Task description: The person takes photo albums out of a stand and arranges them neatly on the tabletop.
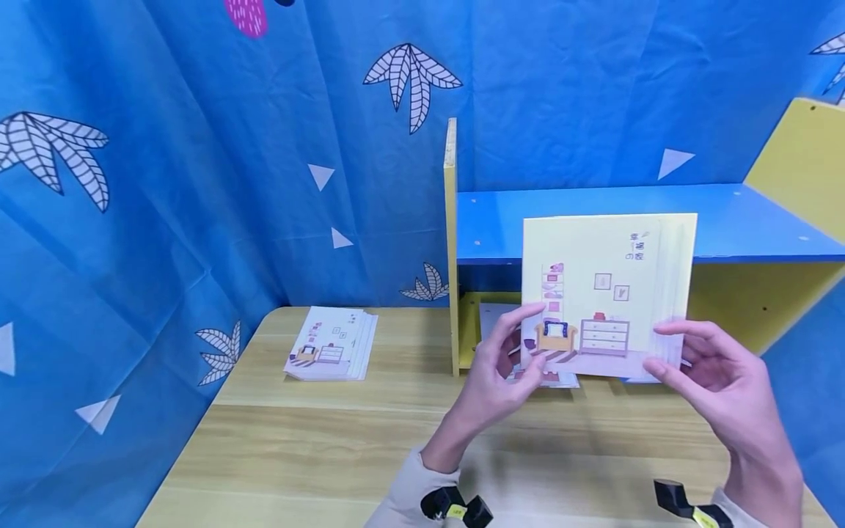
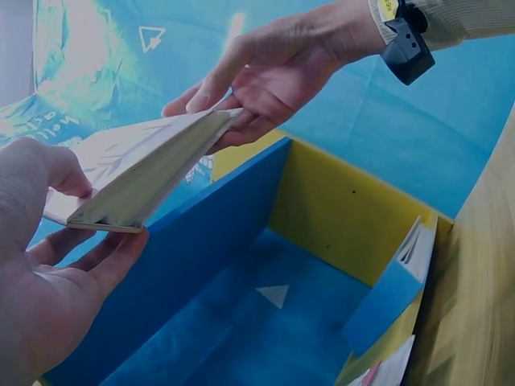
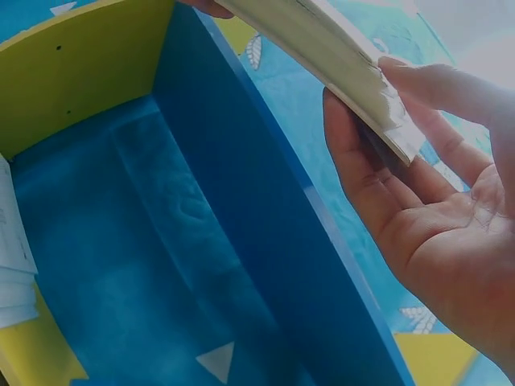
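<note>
Cream, illustrated rectangular paper stack (image 1: 609,295), long axis sideways
Left hand (image 1: 496,372) and right hand (image 1: 726,378) pinch opposite ends.

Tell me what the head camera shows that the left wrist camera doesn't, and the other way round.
Only the head view shows the paper stack at the left end of the table and a recognisable armchair printed on the held book.

Only the left wrist view shows that book's thick edge.

Both show left hand and right hand holding it, plus the yellow-and-blue shelf.
</note>
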`<state>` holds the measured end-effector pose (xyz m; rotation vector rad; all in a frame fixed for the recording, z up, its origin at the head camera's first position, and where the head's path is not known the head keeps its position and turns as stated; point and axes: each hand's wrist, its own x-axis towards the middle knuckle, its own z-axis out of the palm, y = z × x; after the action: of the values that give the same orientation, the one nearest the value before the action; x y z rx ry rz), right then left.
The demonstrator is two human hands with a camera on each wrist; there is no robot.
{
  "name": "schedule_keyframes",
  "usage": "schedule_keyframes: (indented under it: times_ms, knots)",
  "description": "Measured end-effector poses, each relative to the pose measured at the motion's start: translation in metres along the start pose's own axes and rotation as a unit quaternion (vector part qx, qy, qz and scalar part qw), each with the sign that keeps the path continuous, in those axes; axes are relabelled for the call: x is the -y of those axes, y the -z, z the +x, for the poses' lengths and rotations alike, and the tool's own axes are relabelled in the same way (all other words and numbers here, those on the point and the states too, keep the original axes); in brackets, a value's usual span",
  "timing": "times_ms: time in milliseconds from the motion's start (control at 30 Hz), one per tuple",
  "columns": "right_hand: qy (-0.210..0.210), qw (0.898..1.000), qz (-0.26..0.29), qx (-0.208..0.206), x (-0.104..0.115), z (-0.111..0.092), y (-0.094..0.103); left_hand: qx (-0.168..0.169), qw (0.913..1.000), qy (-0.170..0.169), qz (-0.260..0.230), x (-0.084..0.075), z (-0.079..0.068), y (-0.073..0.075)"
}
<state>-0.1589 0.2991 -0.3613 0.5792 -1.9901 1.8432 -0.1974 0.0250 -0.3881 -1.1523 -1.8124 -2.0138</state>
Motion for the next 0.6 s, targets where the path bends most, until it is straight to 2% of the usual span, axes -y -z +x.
schedule_keyframes:
  times_ms: [233,467,600]
  knots:
    - [-0.003,1.0,0.0,0.009,-0.003,0.0,-0.005,-0.009,0.9996,0.01,-0.023,0.0,-0.005,0.005]
    - [-0.01,0.999,-0.035,0.02,-0.003,0.002,-0.011,-0.025,0.9989,0.017,-0.035,0.002,-0.01,0.012]
    - [-0.006,0.999,-0.034,0.033,-0.004,0.002,-0.015,-0.034,0.9988,0.016,-0.032,0.001,-0.013,0.016]
